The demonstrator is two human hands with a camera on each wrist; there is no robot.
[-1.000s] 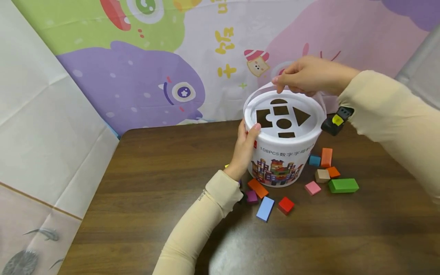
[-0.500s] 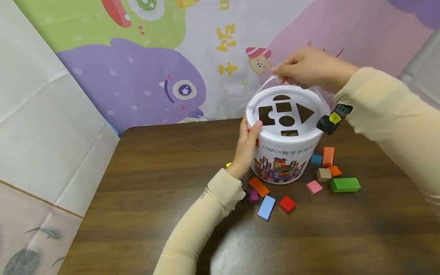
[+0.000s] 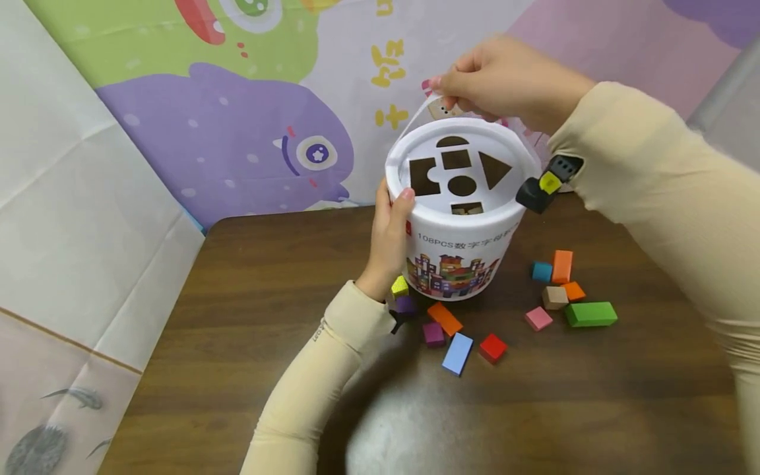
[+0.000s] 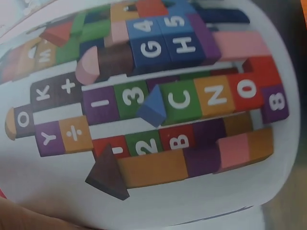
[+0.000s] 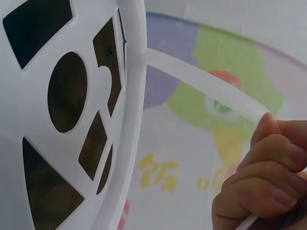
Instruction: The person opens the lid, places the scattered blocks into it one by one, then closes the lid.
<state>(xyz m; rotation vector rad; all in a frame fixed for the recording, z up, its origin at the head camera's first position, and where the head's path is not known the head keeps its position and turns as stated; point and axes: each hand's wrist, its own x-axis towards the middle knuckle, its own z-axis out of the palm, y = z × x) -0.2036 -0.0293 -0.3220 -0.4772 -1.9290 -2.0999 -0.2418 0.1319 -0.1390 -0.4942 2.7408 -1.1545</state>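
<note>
A white toy-block bucket (image 3: 460, 237) with a printed block castle on its side is held up by both hands near the back of the table. Its lid (image 3: 501, 194) has several shaped holes. My left hand (image 3: 387, 241) grips the bucket's left side, thumb at the rim and fingers round the wall. Above the lid, my right hand (image 3: 505, 79) holds the thin white handle (image 3: 417, 117). The right wrist view shows the fingers curled round this handle strap (image 5: 206, 86). Printed letter blocks on the bucket wall (image 4: 153, 206) fill the left wrist view.
Loose blocks lie in front of the bucket, including an orange block (image 3: 444, 319), a light blue block (image 3: 458, 354) and a red block (image 3: 493, 348). Another group with a green block (image 3: 591, 315) lies rightward. A cartoon cloth (image 3: 237, 145) hangs behind the brown table (image 3: 249, 330).
Both hands have moved the bucket left and upward in the head view, away from the right block group. The handle has been pulled up, and yellow and purple blocks show more by the left wrist.
</note>
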